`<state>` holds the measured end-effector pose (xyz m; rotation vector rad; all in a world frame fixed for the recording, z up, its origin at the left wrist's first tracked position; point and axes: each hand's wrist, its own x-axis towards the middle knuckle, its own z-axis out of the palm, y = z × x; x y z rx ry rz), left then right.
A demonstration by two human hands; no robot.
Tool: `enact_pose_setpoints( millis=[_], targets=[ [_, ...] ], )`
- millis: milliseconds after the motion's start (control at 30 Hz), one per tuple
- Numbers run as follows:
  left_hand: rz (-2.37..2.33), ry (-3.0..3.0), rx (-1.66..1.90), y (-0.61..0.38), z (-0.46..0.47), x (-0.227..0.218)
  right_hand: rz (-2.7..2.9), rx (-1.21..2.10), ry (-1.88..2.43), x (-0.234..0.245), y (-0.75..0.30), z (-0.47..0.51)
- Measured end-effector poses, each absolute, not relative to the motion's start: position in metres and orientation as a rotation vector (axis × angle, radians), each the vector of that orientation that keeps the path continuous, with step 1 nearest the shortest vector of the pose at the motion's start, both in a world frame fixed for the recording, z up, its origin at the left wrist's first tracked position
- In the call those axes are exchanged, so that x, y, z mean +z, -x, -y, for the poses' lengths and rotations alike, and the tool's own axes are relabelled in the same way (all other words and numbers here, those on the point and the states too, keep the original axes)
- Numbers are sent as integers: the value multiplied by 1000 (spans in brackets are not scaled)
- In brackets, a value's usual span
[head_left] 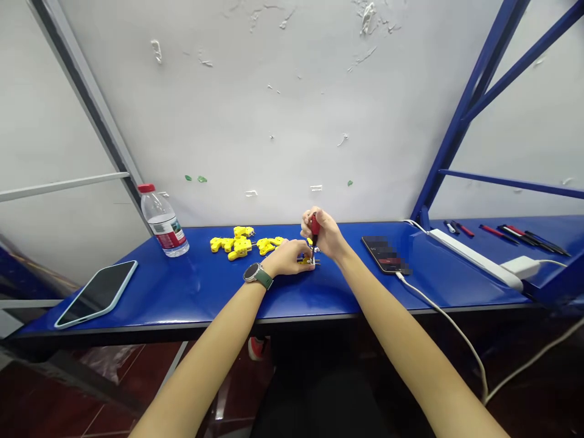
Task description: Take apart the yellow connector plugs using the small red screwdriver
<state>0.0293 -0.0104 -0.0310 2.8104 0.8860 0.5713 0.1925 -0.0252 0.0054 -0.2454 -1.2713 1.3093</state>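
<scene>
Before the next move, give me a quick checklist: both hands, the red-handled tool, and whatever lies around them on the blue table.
1. Right hand gripping the red-handled screwdriver: ok, shaft pointing down.
2. Left hand steadying the yellow piece on the blue table: ok, fingers on it.
3. Screwdriver tip seated in the piece: cannot tell, too small to see.
4. Charging cable clear of the right hand: ok, it runs off to the right.
5. Bottle closed and away from the hands: ok, red cap on, far left.
</scene>
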Motion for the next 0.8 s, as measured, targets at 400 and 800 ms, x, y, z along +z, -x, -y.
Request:
enact_pose_setpoints(
  millis=[400, 800],
  targets=[
    [-939, -2754, 517, -34, 17, -26, 1305, 1462, 298, 6, -193, 25],
    [-948, -2789, 546, -29, 10, -30, 1246, 1372, 333, 3, -196, 19]
  ],
)
